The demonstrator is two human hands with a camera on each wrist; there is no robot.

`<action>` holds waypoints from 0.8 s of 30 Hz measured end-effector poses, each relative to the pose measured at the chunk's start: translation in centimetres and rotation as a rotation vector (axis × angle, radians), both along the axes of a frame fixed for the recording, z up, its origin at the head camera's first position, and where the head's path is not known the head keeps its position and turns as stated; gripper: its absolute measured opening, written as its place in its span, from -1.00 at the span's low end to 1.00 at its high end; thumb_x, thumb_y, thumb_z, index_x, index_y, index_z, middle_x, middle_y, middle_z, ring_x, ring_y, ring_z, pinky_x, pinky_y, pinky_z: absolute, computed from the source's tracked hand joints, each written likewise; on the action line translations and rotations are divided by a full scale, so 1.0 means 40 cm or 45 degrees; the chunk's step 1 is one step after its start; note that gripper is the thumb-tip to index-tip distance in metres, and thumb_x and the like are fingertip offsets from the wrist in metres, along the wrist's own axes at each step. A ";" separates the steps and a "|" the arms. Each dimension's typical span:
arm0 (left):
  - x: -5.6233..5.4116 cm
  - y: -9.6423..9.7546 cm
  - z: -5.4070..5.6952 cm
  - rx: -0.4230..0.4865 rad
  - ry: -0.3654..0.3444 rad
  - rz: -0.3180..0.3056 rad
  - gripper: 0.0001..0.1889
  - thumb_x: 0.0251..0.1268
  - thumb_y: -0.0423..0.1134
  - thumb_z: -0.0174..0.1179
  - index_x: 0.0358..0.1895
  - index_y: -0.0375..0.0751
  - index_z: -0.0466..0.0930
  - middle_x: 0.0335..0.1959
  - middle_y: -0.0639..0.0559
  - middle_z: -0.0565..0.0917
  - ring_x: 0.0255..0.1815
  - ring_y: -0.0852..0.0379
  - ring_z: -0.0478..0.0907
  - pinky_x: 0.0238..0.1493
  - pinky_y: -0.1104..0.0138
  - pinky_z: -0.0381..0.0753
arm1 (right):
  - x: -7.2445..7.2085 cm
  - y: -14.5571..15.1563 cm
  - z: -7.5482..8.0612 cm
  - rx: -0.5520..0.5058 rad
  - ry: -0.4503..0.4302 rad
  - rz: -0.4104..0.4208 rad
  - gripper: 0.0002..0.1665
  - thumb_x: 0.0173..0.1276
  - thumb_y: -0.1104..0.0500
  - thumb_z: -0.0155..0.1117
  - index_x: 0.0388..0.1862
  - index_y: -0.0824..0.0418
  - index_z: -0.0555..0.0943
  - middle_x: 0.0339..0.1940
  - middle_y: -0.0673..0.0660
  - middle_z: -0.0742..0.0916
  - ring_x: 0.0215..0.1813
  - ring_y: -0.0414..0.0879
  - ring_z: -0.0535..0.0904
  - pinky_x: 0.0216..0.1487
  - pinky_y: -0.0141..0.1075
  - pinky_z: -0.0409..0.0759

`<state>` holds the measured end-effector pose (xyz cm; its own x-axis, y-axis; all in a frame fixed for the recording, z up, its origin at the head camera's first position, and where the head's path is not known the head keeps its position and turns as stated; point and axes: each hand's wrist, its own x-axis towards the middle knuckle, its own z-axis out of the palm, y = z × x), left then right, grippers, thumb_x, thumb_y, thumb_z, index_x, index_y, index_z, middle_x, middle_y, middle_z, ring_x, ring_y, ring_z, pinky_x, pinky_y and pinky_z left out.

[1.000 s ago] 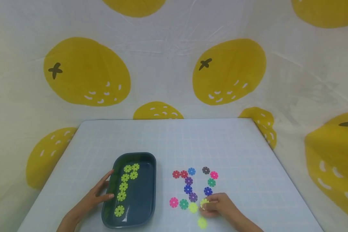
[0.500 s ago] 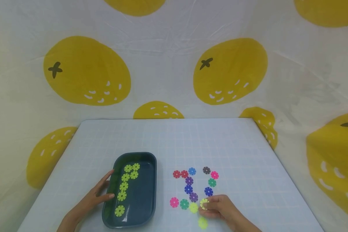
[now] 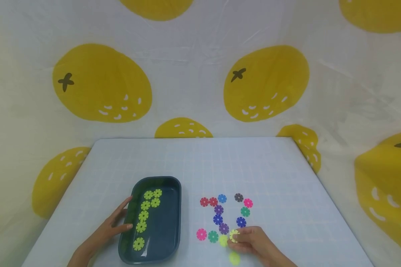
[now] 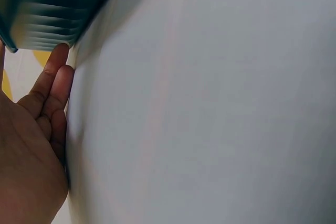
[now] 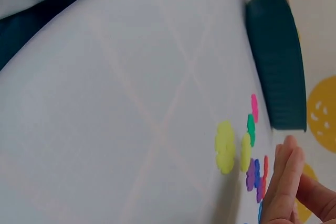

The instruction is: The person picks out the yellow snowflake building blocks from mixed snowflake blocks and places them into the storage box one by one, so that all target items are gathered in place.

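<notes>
In the head view, my left hand [image 3: 108, 228] touches the left side of a dark teal tray [image 3: 179, 222], thumb and index finger spread along its rim. The left wrist view shows the straight fingers [image 4: 59, 77] against the tray's ribbed outer wall [image 4: 47, 19]. My right hand [image 3: 254, 241] pinches a yellow-green snowflake disc [image 3: 234, 236] between thumb and fingers. Just left of it lies another yellow-green disc [image 3: 223, 240], and a third yellow-green disc [image 3: 234, 258] lies nearer me. In the right wrist view, the right hand [image 5: 286, 187] hides the held disc.
Several yellow-green discs [image 3: 143, 215] lie in the tray's left half. Right of the tray are red [image 3: 204, 201], blue [image 3: 222, 198], purple [image 3: 224, 228], pink [image 3: 201, 234], green [image 3: 213, 236] and dark grey [image 3: 238, 197] discs. A lemon-print cloth [image 3: 194, 81] hangs behind the white table [image 3: 270, 159].
My right hand has shifted slightly left with the pinched disc, closer to the yellow-green disc beside it. The left hand stays at the tray. The head view has moved a little.
</notes>
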<state>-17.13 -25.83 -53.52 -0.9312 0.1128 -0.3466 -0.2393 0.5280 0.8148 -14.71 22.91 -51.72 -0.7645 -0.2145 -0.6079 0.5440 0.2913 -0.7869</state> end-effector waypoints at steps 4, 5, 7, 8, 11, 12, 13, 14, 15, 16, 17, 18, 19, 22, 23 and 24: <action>0.002 0.002 0.006 0.013 0.021 -0.009 -0.01 0.28 -0.04 0.30 0.61 0.24 -0.21 0.60 -0.33 -0.04 0.53 -0.49 -0.06 0.29 -0.52 0.05 | 0.000 -0.011 0.000 0.012 -0.119 -0.132 0.06 0.02 -0.14 0.56 0.29 0.40 0.25 0.06 0.24 0.67 0.08 -0.03 0.72 0.26 0.14 0.51; 0.002 0.001 0.006 0.015 0.024 -0.009 -0.01 0.28 -0.04 0.30 0.62 0.24 -0.21 0.60 -0.33 -0.05 0.53 -0.49 -0.06 0.29 -0.51 0.05 | -0.005 -0.013 0.000 0.004 -0.137 -0.152 0.03 0.05 -0.11 0.56 0.28 0.40 0.25 0.02 0.22 0.70 0.06 -0.03 0.73 0.24 0.12 0.54; 0.002 0.001 0.007 0.013 0.027 -0.011 -0.01 0.28 -0.04 0.30 0.62 0.23 -0.21 0.60 -0.33 -0.08 0.53 -0.50 -0.07 0.29 -0.50 0.07 | -0.014 -0.019 0.000 -0.036 -0.174 -0.207 -0.05 0.13 -0.05 0.52 0.26 0.46 0.26 -0.05 0.22 0.73 0.01 -0.02 0.75 0.21 0.07 0.58; 0.002 0.000 0.007 0.015 0.030 -0.014 -0.02 0.29 -0.04 0.30 0.62 0.22 -0.21 0.61 -0.33 -0.09 0.53 -0.50 -0.07 0.30 -0.50 0.07 | -0.020 -0.021 0.000 -0.062 -0.183 -0.226 -0.10 0.17 0.01 0.51 0.25 0.49 0.28 -0.08 0.24 0.76 0.00 0.00 0.75 0.20 0.04 0.59; 0.001 -0.001 0.005 0.013 0.027 -0.017 -0.02 0.30 -0.04 0.29 0.62 0.23 -0.21 0.61 -0.33 -0.09 0.53 -0.49 -0.07 0.30 -0.50 0.07 | -0.021 -0.023 -0.002 -0.068 -0.164 -0.208 -0.16 0.19 0.06 0.50 0.23 0.51 0.31 -0.08 0.25 0.75 -0.01 0.01 0.75 0.18 0.00 0.61; 0.001 -0.001 0.004 0.013 0.023 -0.016 -0.02 0.29 -0.04 0.29 0.61 0.24 -0.21 0.61 -0.33 -0.09 0.53 -0.49 -0.08 0.30 -0.50 0.07 | -0.020 -0.025 -0.003 -0.062 -0.160 -0.209 -0.13 0.17 0.03 0.51 0.23 0.51 0.30 -0.07 0.25 0.75 0.00 0.00 0.75 0.23 0.03 0.57; 0.001 -0.001 0.003 0.014 0.019 -0.015 -0.02 0.29 -0.04 0.29 0.61 0.24 -0.21 0.61 -0.33 -0.09 0.53 -0.49 -0.08 0.30 -0.50 0.07 | -0.016 -0.025 -0.002 -0.039 -0.171 -0.213 -0.06 0.13 -0.03 0.53 0.25 0.48 0.28 -0.05 0.23 0.75 0.01 0.00 0.75 0.25 0.10 0.53; 0.000 -0.001 0.003 0.016 0.014 -0.012 -0.02 0.29 -0.04 0.29 0.61 0.25 -0.21 0.60 -0.33 -0.07 0.53 -0.48 -0.07 0.30 -0.50 0.07 | -0.014 -0.026 -0.002 -0.021 -0.182 -0.221 0.01 0.09 -0.09 0.54 0.27 0.45 0.24 -0.05 0.21 0.76 0.02 -0.02 0.74 0.28 0.16 0.48; 0.000 -0.001 0.003 0.018 0.011 -0.009 -0.02 0.29 -0.04 0.29 0.61 0.26 -0.21 0.60 -0.33 -0.06 0.53 -0.48 -0.06 0.30 -0.51 0.06 | -0.011 -0.027 -0.002 -0.007 -0.189 -0.229 0.06 0.06 -0.14 0.55 0.29 0.43 0.22 -0.04 0.19 0.76 0.04 -0.02 0.74 0.30 0.21 0.43; 0.000 0.000 0.003 0.020 0.009 -0.007 -0.02 0.28 -0.04 0.30 0.61 0.26 -0.20 0.60 -0.34 -0.04 0.53 -0.48 -0.06 0.29 -0.51 0.07 | -0.009 -0.028 -0.001 0.008 -0.196 -0.233 0.12 0.03 -0.18 0.55 0.30 0.42 0.19 -0.03 0.18 0.76 0.05 -0.03 0.73 0.31 0.26 0.38; 0.000 0.000 0.004 0.023 0.006 -0.004 -0.02 0.28 -0.04 0.30 0.61 0.26 -0.20 0.59 -0.34 -0.02 0.53 -0.47 -0.05 0.29 -0.51 0.05 | -0.007 -0.029 0.000 0.016 -0.207 -0.247 0.15 0.01 -0.22 0.55 0.32 0.40 0.19 -0.02 0.16 0.77 0.07 -0.02 0.72 0.31 0.30 0.33; 0.001 0.001 0.004 0.024 0.006 -0.003 -0.02 0.28 -0.04 0.30 0.61 0.26 -0.20 0.59 -0.34 -0.01 0.52 -0.46 -0.04 0.29 -0.51 0.05 | -0.003 -0.029 0.000 0.039 -0.189 -0.214 0.16 0.00 -0.24 0.54 0.33 0.38 0.19 0.01 0.13 0.77 0.11 -0.02 0.70 0.29 0.32 0.35; 0.001 0.001 0.005 0.025 0.005 -0.003 -0.02 0.28 -0.04 0.30 0.61 0.26 -0.20 0.59 -0.33 -0.01 0.52 -0.46 -0.04 0.29 -0.52 0.04 | -0.002 -0.029 0.001 0.045 -0.191 -0.211 0.16 0.00 -0.24 0.54 0.34 0.37 0.19 0.01 0.12 0.77 0.12 -0.02 0.70 0.28 0.35 0.34; 0.002 0.002 0.005 0.026 0.001 -0.002 -0.02 0.28 -0.04 0.30 0.61 0.26 -0.20 0.59 -0.33 -0.02 0.53 -0.47 -0.05 0.29 -0.52 0.03 | -0.009 -0.030 0.003 0.025 -0.177 -0.199 0.07 0.07 -0.18 0.53 0.32 0.40 0.25 -0.01 0.13 0.77 0.12 0.00 0.70 0.27 0.30 0.40; 0.002 0.001 0.005 0.025 0.000 -0.001 -0.02 0.28 -0.04 0.30 0.61 0.26 -0.20 0.59 -0.33 -0.02 0.53 -0.47 -0.06 0.29 -0.53 0.02 | -0.011 -0.030 0.003 0.003 -0.168 -0.195 0.02 0.11 -0.13 0.52 0.31 0.42 0.26 -0.01 0.14 0.77 0.12 0.02 0.70 0.27 0.26 0.44; 0.003 0.001 0.004 0.026 -0.002 0.000 -0.02 0.27 -0.04 0.30 0.61 0.26 -0.19 0.60 -0.33 -0.03 0.53 -0.48 -0.07 0.29 -0.53 0.02 | -0.017 -0.031 0.002 -0.034 -0.156 -0.196 -0.04 0.16 -0.06 0.50 0.31 0.47 0.28 -0.03 0.17 0.77 0.10 0.03 0.71 0.29 0.20 0.45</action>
